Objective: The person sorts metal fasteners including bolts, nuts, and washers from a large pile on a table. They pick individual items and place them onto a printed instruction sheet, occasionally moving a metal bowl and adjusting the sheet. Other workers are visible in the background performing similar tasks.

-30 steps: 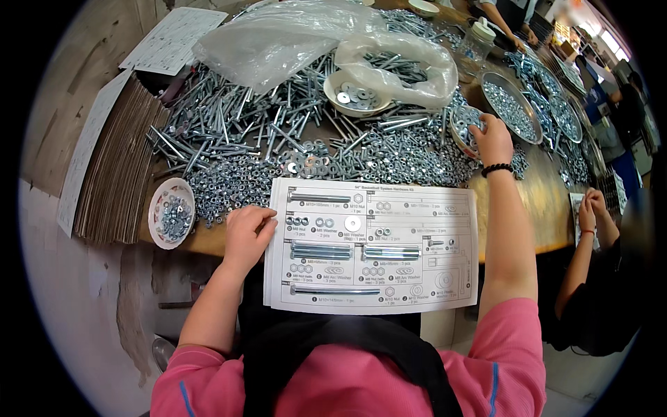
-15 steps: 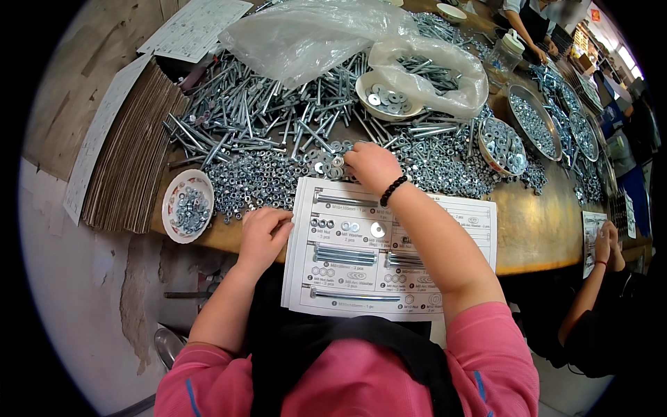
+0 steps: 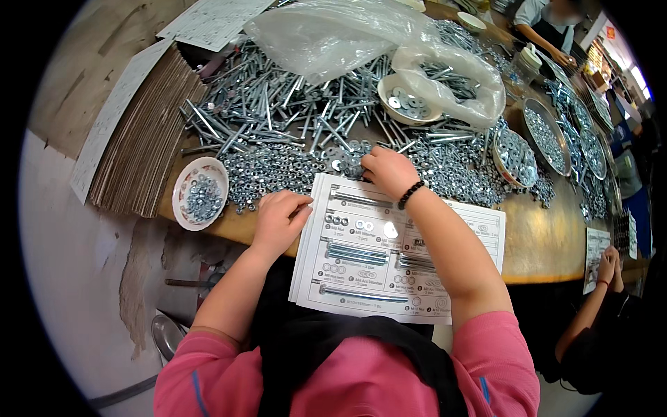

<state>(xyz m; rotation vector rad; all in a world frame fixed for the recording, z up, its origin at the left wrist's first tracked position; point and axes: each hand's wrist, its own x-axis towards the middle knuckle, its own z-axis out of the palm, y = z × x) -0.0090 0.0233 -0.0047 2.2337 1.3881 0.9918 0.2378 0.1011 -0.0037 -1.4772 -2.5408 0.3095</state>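
Washers (image 3: 344, 161) sit piled mid-desk just beyond the sheet (image 3: 396, 257), small, hard, slippery steel, best pinched by the rim; right hand (image 3: 388, 170) digs in, grip hidden, left hand (image 3: 281, 217) loosely curled, pinning the sheet's corner.

Single head-worn fisheye view looked steeply down, close over the wooden table (image 3: 549, 243) edge, toward the far bolt-strewn end.

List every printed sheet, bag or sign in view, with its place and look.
Parts sheet: white, rectangular, at the table's near edge, under both hands.
Plastic bag: clear, crumpled, on the bolts at the far side.
Card stack: brown, white-topped, far left.
Second sheet: white, far right edge.
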